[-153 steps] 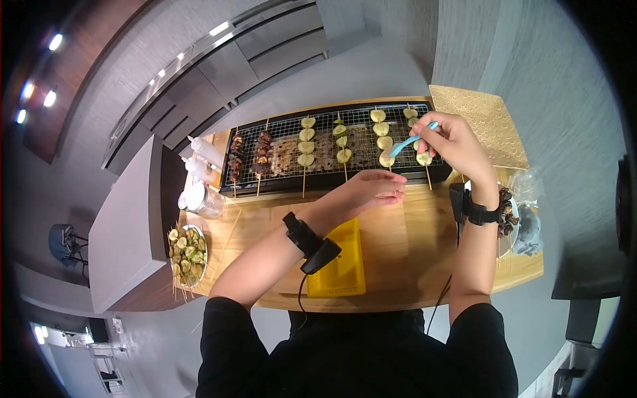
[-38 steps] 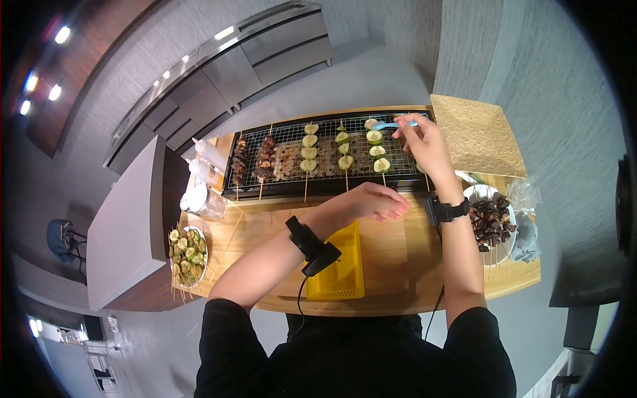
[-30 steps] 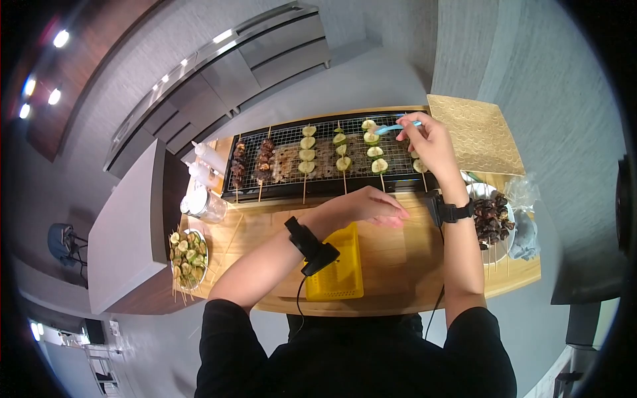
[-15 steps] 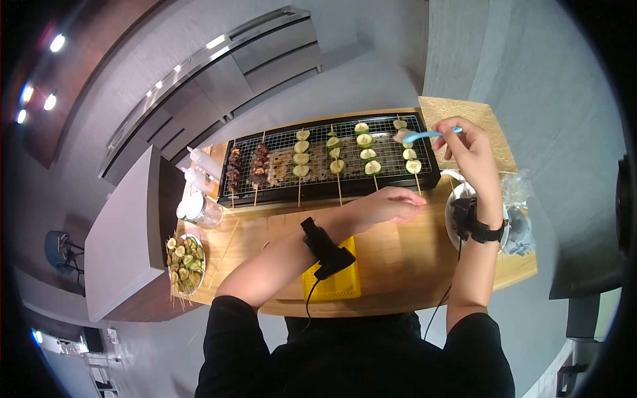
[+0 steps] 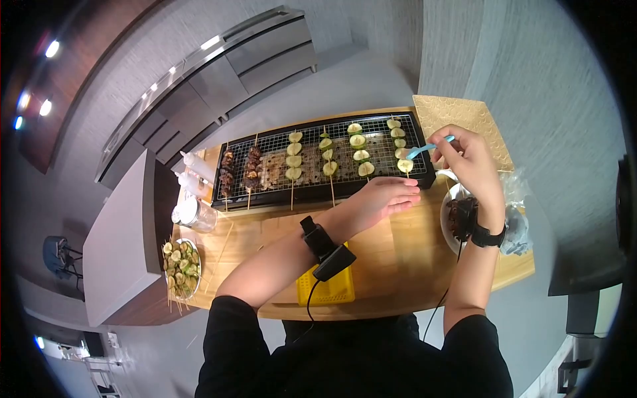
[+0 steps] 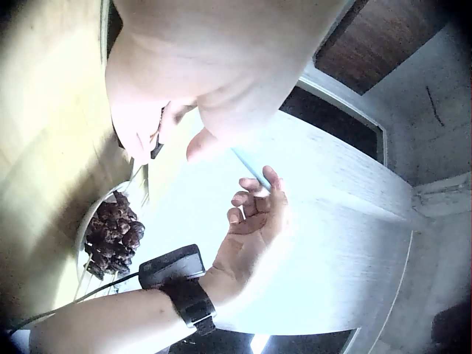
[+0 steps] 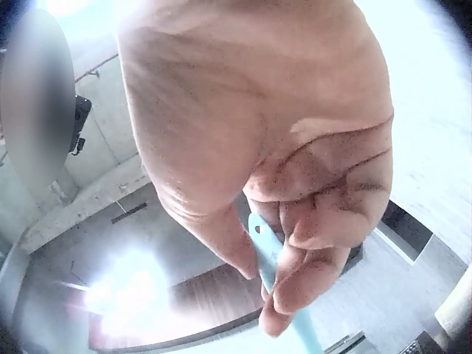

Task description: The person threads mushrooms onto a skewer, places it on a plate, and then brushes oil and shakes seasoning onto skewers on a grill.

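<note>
Light-blue brush (image 5: 432, 144), head view: pinched in right hand (image 5: 472, 159), bristles at lower slices of rightmost vegetable skewer (image 5: 397, 132) on grill (image 5: 310, 159); left hand (image 5: 381, 202) relaxed, fingers extended, near grill front | left wrist: dark skewered pieces (image 6: 114, 232) near right wrist | right wrist: brush handle between thumb and fingers.
</note>
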A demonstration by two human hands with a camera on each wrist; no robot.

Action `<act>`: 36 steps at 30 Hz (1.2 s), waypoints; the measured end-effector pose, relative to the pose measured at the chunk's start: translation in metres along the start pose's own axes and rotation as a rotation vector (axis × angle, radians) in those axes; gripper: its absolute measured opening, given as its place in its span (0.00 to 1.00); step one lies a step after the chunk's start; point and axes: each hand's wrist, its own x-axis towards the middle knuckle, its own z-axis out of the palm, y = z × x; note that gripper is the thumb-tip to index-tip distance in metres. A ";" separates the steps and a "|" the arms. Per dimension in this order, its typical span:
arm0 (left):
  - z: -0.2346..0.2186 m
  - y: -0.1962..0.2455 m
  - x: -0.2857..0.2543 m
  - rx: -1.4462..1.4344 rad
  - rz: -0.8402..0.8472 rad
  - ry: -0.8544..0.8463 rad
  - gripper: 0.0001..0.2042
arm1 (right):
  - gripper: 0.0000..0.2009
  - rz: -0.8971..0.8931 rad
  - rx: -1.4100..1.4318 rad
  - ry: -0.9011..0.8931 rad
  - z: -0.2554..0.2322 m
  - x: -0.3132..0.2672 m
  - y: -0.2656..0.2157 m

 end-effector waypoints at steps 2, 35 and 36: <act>0.000 0.000 -0.001 0.005 -0.008 0.016 0.22 | 0.09 0.003 -0.050 -0.057 -0.001 0.001 0.005; 0.002 0.012 0.010 0.110 0.003 0.081 0.15 | 0.10 -0.045 -0.065 0.264 0.036 0.026 0.034; 0.001 0.012 0.010 0.111 0.005 0.083 0.14 | 0.09 -0.061 -0.026 0.301 0.037 0.028 0.034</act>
